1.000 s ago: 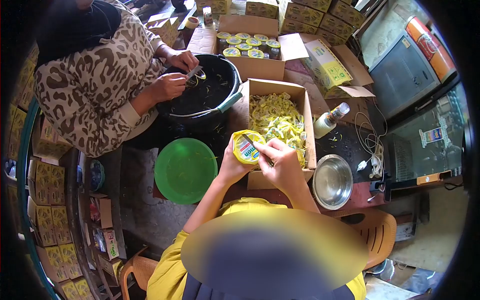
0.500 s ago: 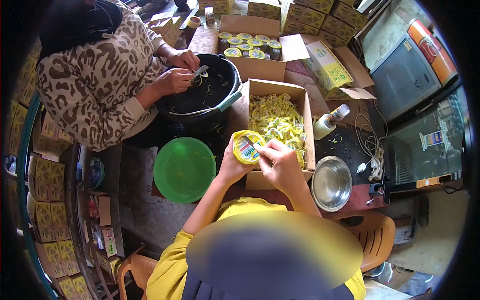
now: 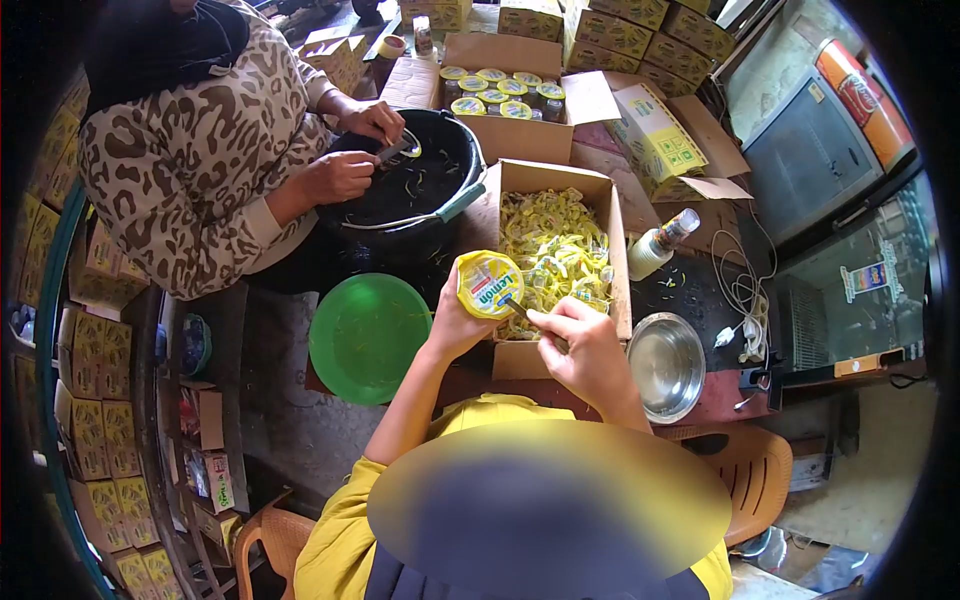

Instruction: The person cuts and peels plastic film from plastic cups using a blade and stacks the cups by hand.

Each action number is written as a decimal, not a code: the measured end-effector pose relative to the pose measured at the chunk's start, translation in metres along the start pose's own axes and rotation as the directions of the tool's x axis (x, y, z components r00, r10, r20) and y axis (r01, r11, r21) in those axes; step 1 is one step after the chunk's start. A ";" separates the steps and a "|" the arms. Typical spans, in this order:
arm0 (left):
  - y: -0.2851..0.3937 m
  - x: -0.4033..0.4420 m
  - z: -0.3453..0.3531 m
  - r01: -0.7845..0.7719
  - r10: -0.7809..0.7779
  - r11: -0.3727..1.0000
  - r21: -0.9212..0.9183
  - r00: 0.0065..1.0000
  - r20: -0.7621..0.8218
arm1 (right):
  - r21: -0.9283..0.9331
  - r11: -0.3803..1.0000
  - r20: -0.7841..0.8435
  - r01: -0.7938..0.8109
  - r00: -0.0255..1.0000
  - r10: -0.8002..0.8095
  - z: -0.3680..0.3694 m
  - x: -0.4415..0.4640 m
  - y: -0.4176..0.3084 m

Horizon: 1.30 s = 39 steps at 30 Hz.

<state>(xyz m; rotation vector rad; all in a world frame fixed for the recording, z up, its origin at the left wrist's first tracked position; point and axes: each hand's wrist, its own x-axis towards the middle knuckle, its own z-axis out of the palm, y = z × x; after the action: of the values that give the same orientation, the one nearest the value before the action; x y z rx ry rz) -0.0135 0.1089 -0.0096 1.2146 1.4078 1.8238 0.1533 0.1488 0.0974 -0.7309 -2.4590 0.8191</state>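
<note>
My left hand (image 3: 452, 325) is wrapped around a container with a yellow lid (image 3: 488, 285) marked "Lemon", its top tilted towards me. In my right hand (image 3: 588, 348) is a thin dark knife-like tool (image 3: 524, 314), its tip at the lid's lower right edge. Both hands are over the near end of an open cardboard box (image 3: 621, 270), which holds a heap of yellow-and-clear plastic strips (image 3: 555, 240). To the left of my left hand lies a green basin (image 3: 365, 340). A steel bowl (image 3: 665, 370) sits right of my right hand.
A co-worker in a spotted top (image 3: 190, 160) works with a blade over a black bucket (image 3: 335, 222). Behind stands a carton (image 3: 510, 135) of yellow-lidded jars (image 3: 490, 95). A bottle (image 3: 660, 245), white cables (image 3: 735, 280) and stacked cartons (image 3: 650, 30) surround the workspace.
The lid has turned in my left hand and moved slightly left. My right hand has shifted right and down, away from the lid's face, and the dark tool now shows at its edge.
</note>
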 end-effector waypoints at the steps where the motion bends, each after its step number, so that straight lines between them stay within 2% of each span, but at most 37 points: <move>1: 0.001 0.001 -0.001 0.013 -0.013 0.999 -0.032 1.000 0.027 | 0.019 1.000 -0.003 0.009 1.000 -0.009 -0.005 -0.001 0.000; 3: 0.005 0.001 -0.002 0.045 -0.037 0.995 -0.093 0.996 0.082 | 0.061 0.998 0.003 -0.021 1.000 0.021 -0.018 -0.003 -0.002; 6: 0.003 0.002 -0.008 0.087 -0.037 0.977 -0.195 0.968 0.248 | 0.068 0.995 -0.052 0.078 0.996 -0.075 -0.031 0.003 0.004; 7: 0.005 0.003 -0.009 0.094 -0.036 0.978 -0.187 0.956 0.291 | 0.037 0.987 -0.062 0.155 0.986 -0.152 -0.032 0.007 0.011; 9: 0.013 0.003 -0.010 0.106 -0.035 0.980 -0.169 0.926 0.376 | -0.050 0.967 0.003 0.251 0.968 -0.251 -0.039 0.016 0.013; 13: 0.015 0.000 -0.007 0.135 -0.020 0.961 -0.243 0.906 0.424 | -0.087 0.923 0.102 0.376 0.925 -0.367 -0.036 0.024 0.019; 16: 0.014 -0.002 -0.005 0.179 -0.053 0.949 -0.260 0.902 0.428 | -0.106 0.912 0.126 0.397 0.915 -0.384 -0.032 0.027 0.018; 22: 0.012 0.000 -0.008 0.175 -0.060 0.962 -0.211 0.885 0.461 | -0.114 0.891 0.158 0.440 0.893 -0.421 -0.027 0.031 0.015; 25: 0.008 -0.004 -0.007 0.188 -0.072 0.953 -0.239 0.903 0.424 | -0.099 0.886 0.135 0.453 0.888 -0.439 -0.025 0.032 0.014; 34: 0.022 -0.004 -0.007 0.171 -0.077 0.971 -0.167 0.885 0.459 | -0.226 0.818 0.210 0.528 0.847 -0.489 -0.027 0.033 0.007; 39: 0.011 -0.008 -0.005 0.214 -0.092 0.951 -0.225 0.886 0.455 | -0.238 0.834 0.251 0.497 0.861 -0.442 -0.031 0.030 0.010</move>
<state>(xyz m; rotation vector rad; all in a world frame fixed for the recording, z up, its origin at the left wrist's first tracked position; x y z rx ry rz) -0.0130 0.0962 -0.0024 1.2331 0.9377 1.4523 0.1510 0.1865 0.1206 -0.1095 -2.7915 0.3417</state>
